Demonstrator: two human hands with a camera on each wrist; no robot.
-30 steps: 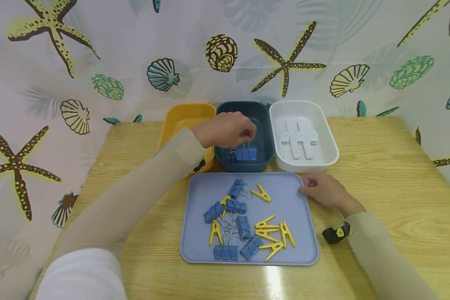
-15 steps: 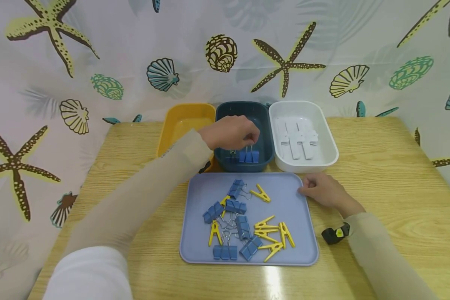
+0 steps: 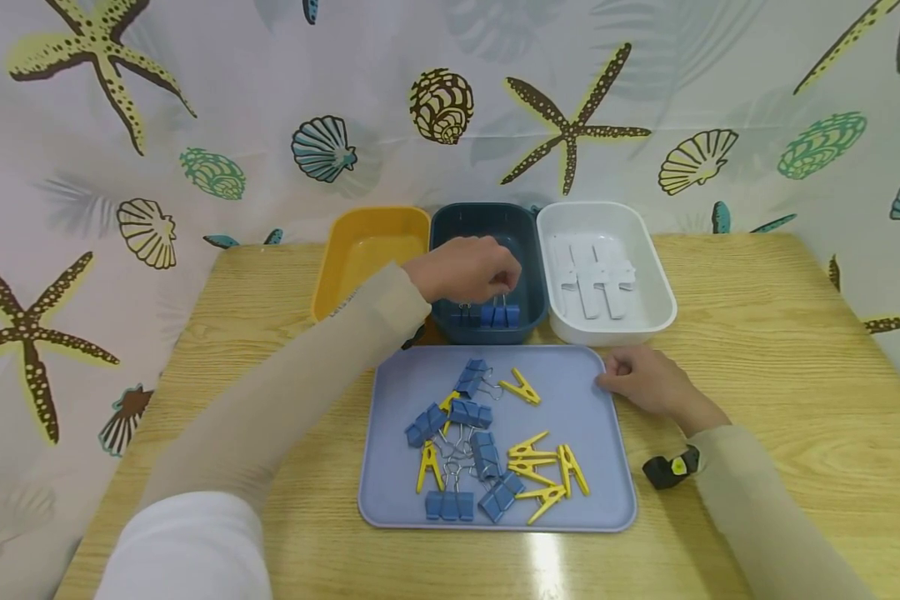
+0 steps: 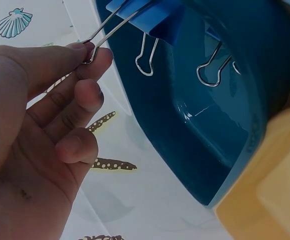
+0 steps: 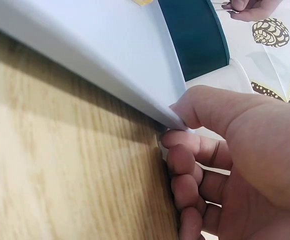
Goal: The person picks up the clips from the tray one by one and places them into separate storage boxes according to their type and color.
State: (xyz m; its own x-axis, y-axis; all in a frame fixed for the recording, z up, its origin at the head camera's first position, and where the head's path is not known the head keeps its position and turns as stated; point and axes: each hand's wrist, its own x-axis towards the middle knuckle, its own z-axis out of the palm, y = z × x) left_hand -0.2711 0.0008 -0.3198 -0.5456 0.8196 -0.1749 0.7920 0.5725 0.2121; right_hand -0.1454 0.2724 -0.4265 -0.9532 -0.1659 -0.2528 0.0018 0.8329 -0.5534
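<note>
My left hand (image 3: 465, 268) is over the dark teal bin (image 3: 525, 250). Between thumb and index finger it pinches the wire handle of a blue binder clip (image 4: 147, 17), whose body hangs inside the bin. Another binder clip (image 4: 212, 70) lies beside it there. My right hand (image 3: 648, 379) grips the lavender tray (image 3: 397, 367) at its right edge near the far corner, thumb on the rim and fingers curled under it. Several blue binder clips (image 3: 450, 505) and yellow clothespins (image 3: 521, 386) lie mixed on the tray.
To the left of the teal bin stands a yellow bin (image 3: 371, 229). A white bin (image 3: 652, 292) on its right contains several white clip-like pieces (image 3: 591, 279). All three bins line up behind the tray on a wooden table (image 3: 780, 350), before a shell-patterned cloth (image 3: 390, 100).
My left hand has shifted slightly right and nearer to me within the teal bin, carrying the binder clip along. The right hand stays on the tray edge.
</note>
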